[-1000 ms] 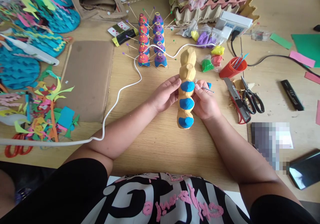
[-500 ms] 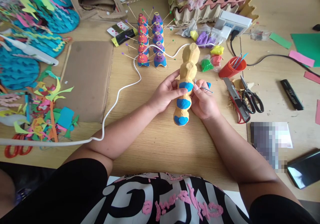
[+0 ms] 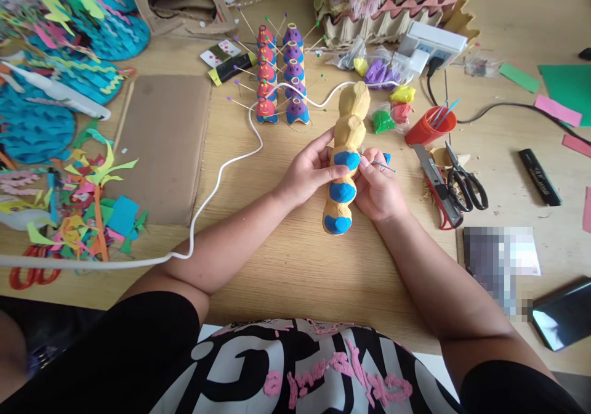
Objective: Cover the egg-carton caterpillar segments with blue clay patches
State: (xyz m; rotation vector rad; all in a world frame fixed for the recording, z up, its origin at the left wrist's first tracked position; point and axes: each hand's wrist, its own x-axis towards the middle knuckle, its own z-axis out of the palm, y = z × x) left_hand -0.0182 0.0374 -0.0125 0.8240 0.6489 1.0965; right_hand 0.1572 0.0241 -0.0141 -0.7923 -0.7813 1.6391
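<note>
Wooden tabletop (image 3: 277,260), pale-grained, with craft scraps crowding its left side. Writing noted: the black pack (image 3: 539,177) toward the right edge carries faint lettering, too small for us to read; the shirt (image 3: 295,365) below the near edge shows large pale block characters overlaid with pink raised script, inverted from our viewpoint, and we cannot make out a word with confidence. We find the egg-carton strip (image 3: 348,135) held above the tabletop, somewhat right of centre, between the far and near edges. Its long axis runs far to near, the far end leaning slightly toward the right edge; the three nearer cups bear blue patches, the two farther ones are plain tan. Left hand (image 3: 307,170): fingers curled at the strip's left side, thumb laid across it at the middle cup. Right hand (image 3: 381,186): thumb and forefinger pinched on a thin blue stick (image 3: 385,167) at the strip's right side; we cannot tell whether its hidden tip touches. Beyond, red and purple figures (image 3: 281,72) stand in two rows toward the far edge.
</note>
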